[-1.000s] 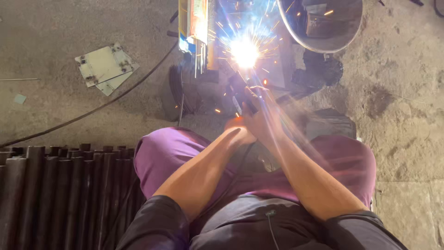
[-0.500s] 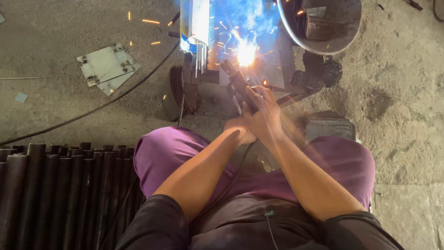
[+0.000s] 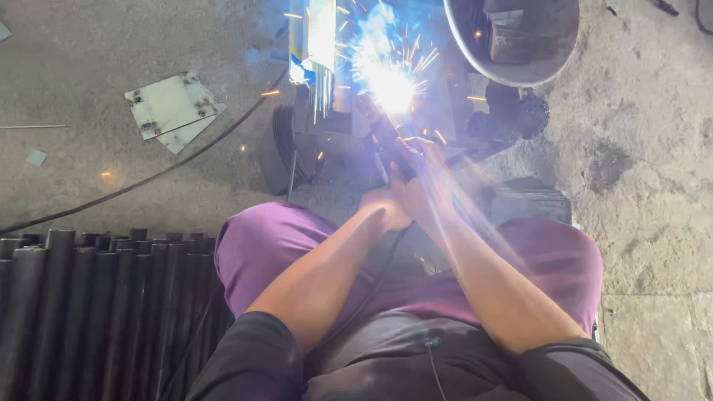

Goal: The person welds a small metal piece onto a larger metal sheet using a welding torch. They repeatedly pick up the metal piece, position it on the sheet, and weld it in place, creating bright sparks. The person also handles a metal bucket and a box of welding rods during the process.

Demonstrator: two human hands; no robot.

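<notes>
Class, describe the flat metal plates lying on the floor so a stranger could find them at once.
Start at the bright welding arc at top centre and look left across the grey concrete floor. Past the black cable lie pale flat metal plates, stacked, unlike the dark round pipes below.

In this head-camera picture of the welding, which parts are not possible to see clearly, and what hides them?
1. Head view: the joint under the welding arc is washed out by glare.
2. The tip of the welding torch vanishes into that glare.
3. The right hand and left hand overlap, and haze blurs the fingers.
4. The metal bowl is cut off by the top edge.
5. The dark pipes run past the bottom and left edges.
</notes>
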